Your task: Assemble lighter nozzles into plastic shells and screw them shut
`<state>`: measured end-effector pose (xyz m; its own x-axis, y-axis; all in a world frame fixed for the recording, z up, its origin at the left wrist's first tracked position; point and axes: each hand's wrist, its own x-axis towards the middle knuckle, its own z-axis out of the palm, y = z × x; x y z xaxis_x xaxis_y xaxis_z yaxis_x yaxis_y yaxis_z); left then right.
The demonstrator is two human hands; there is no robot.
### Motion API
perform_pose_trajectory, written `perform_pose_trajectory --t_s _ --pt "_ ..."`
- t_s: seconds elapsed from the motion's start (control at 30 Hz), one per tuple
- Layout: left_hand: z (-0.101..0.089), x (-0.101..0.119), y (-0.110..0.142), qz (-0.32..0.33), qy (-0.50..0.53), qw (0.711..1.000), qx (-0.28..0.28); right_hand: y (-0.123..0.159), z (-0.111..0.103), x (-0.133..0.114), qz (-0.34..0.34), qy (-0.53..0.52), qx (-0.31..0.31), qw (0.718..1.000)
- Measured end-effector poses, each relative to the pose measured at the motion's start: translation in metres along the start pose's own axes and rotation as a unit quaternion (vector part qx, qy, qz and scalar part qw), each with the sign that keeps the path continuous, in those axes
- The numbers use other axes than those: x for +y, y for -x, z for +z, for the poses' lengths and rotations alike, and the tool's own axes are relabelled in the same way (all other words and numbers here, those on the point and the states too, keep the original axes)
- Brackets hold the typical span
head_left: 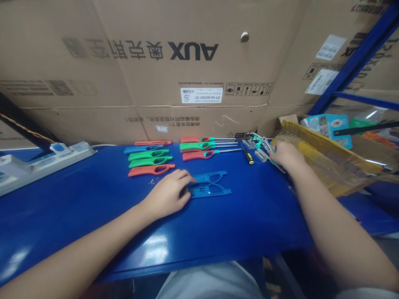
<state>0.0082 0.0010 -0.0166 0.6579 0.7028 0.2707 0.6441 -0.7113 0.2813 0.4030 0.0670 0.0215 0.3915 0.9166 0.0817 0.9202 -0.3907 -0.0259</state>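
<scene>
Fingers point(186, 177) of our left hand point(166, 195) lie fairly close together, with the tips touching the top of two blue plastic lighter shells point(209, 185) that sit flat on the blue workbench point(249, 220). No pinch there, they're just resting on the shells. Our right hand point(288, 155) is over by the far edge of the bench, its fingers curled above a small heap of teal and clear plastic bits point(260, 149), and we can't tell from this view whether they're pinching anything. Just beside that heap lies a yellow-and-black screwdriver point(247, 155). Past the shells, stick lighters lie in two groups: red, green and blue bodies point(149, 160) on the left, and ones with long metal nozzles point(202, 145) on the right. Behind it all stands a big AUX carton point(140, 70), and a yellow padded mailer point(327, 158) sits off to the right.
</scene>
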Motion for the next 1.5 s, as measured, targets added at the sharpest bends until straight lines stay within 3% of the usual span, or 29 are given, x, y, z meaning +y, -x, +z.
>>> perform_pose_trajectory --t_s 0.17,0.27,0.33,0.43,0.47,0.53,0.77,0.9,1.07,1.3,1.5 --pt "-0.002 -0.001 0.0 -0.007 -0.026 1.0 0.001 0.004 -0.002 -0.01 -0.076 -0.117 0.082 0.987" --pt "-0.003 -0.002 0.001 -0.016 -0.038 0.999 0.002 0.013 -0.002 -0.022 -0.162 -0.285 0.081 0.941" --pt "-0.004 -0.004 0.001 -0.019 -0.038 0.999 0.004 0.024 -0.003 -0.033 -0.215 -0.403 0.014 0.89" --pt "-0.005 -0.005 0.0 -0.023 -0.036 0.999 0.003 0.045 -0.005 -0.049 -0.265 -0.523 -0.166 0.793" --pt "-0.006 -0.005 0.0 -0.024 -0.036 0.999 0.003 0.052 -0.005 -0.054 -0.276 -0.535 -0.202 0.773" --pt "-0.007 -0.002 -0.001 -0.025 -0.034 0.999 0.009 0.062 -0.005 -0.062 -0.31 -0.538 -0.217 0.753" --pt "-0.012 0.008 -0.001 0.038 -0.008 0.999 -0.001 0.078 0.003 -0.074 -0.452 -0.424 -0.08 0.781" --pt "-0.006 0.003 0.0 0.045 -0.012 0.999 -0.019 0.083 0.003 -0.074 -0.511 -0.373 -0.04 0.774" --pt "0.0 -0.002 0.0 0.044 -0.007 0.999 -0.002 0.089 -0.002 -0.073 -0.56 -0.32 -0.001 0.764" --pt "0.0 0.006 -0.001 0.003 0.066 0.992 0.11 0.093 -0.003 -0.071 -0.566 -0.3 0.009 0.768" --pt "-0.001 0.008 0.001 0.039 0.065 0.983 0.167 0.096 -0.004 -0.073 -0.581 -0.235 0.022 0.779"
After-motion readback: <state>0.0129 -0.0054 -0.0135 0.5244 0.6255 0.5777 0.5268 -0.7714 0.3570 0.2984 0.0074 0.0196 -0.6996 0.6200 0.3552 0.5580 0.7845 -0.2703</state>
